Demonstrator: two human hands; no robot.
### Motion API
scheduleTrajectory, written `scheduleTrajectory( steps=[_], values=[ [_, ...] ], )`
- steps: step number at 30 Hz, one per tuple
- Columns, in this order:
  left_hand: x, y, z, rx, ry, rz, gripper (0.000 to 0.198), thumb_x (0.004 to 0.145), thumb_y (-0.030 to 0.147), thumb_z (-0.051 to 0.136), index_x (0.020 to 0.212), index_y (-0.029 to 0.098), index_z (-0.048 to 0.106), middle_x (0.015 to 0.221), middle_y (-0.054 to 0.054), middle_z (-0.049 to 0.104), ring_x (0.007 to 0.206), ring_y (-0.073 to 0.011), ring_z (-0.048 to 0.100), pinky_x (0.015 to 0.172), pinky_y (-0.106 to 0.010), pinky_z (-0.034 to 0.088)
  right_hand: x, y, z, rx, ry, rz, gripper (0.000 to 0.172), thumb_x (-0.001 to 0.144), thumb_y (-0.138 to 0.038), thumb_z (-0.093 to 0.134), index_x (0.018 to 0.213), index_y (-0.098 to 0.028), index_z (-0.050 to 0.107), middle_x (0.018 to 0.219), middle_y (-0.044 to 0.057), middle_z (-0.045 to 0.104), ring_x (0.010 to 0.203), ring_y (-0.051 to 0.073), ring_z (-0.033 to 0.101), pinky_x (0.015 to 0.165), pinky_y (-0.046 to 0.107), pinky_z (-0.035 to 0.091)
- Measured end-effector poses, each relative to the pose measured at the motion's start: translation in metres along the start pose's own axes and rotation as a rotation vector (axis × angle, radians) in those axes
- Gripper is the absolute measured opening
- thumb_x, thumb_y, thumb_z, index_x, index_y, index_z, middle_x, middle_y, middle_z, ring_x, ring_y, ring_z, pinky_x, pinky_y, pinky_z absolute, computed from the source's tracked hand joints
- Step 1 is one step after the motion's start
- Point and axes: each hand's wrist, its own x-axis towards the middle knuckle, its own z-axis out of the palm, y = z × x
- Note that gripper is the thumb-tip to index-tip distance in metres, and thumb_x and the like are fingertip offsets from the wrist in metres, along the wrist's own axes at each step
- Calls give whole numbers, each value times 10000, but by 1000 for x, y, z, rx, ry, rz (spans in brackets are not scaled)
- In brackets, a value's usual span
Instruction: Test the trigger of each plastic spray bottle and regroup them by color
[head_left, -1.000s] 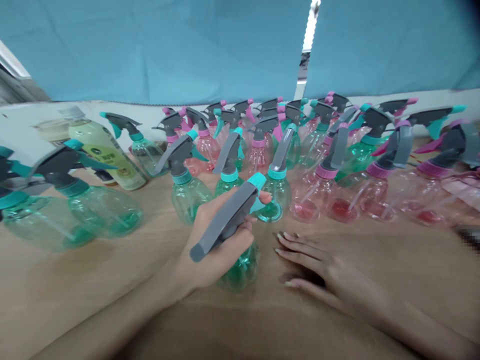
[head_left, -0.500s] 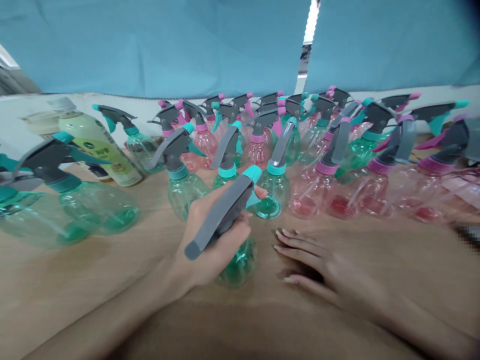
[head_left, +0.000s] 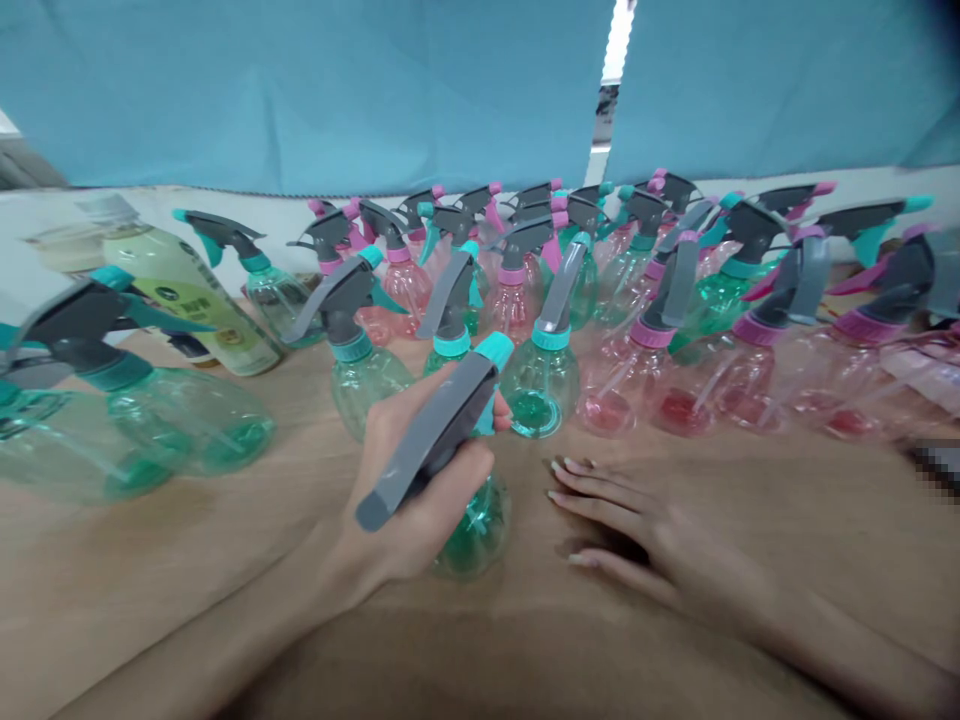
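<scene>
My left hand (head_left: pixel 409 500) is closed around the neck of a green spray bottle (head_left: pixel 478 530), just under its grey trigger head with a turquoise nozzle. The bottle is near the middle of the table, its upper body hidden by my fingers. Palm down on the wooden table (head_left: pixel 600 640), my right hand (head_left: pixel 652 530) rests to the right with its fingers stretched out and nothing in them. Just beyond the hands stand another green spray bottle (head_left: pixel 538 385) and a pink spray bottle (head_left: pixel 609 400).
Several pink and green spray bottles crowd the back of the table. Two green ones, including a near spray bottle (head_left: pixel 202 415), stand at the left, before a pale green labelled bottle (head_left: pixel 199 290). Behind everything hangs a blue curtain (head_left: pixel 337 90). A dark object (head_left: pixel 937 462) lies at the right edge.
My left hand and the held spray bottle have shifted slightly left and down. My right hand stays in place. The view has turned a little.
</scene>
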Motion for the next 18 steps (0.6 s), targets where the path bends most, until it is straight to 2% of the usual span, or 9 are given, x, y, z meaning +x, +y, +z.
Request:
scheduleTrajectory(
  steps=[6, 11, 15, 18],
  values=[
    [2, 0, -2, -7, -49, -56, 243, 659, 148, 459, 837, 256, 586, 792, 23, 642, 678, -167, 607, 634, -277, 504, 1, -1, -1, -11, -19, 6, 477, 925, -425, 514, 1366, -249, 471, 1463, 33, 417, 1358, 218, 351, 1103, 435, 341],
    [5, -1, 0, -112, -75, -103, 418, 639, 97, 465, 975, 284, 630, 962, 19, 696, 791, -186, 664, 703, -294, 553, 2, -1, -3, 26, -9, -2, 485, 919, -414, 530, 1371, -251, 465, 1459, 41, 420, 1352, 229, 359, 1101, 449, 340],
    [5, 0, 1, -148, -109, -155, 505, 643, 71, 481, 1069, 303, 621, 1155, 23, 669, 864, -186, 684, 731, -289, 563, 4, -3, -5, 52, -2, -1, 484, 915, -407, 539, 1371, -262, 465, 1452, 41, 428, 1345, 236, 369, 1098, 455, 344],
    [4, 1, 0, -157, -101, -151, 518, 647, 72, 494, 1098, 289, 624, 1173, 11, 669, 947, -205, 675, 793, -305, 560, 4, -4, -6, 80, 11, 1, 488, 907, -402, 555, 1370, -276, 466, 1446, 40, 437, 1340, 242, 378, 1097, 454, 346]
  ],
)
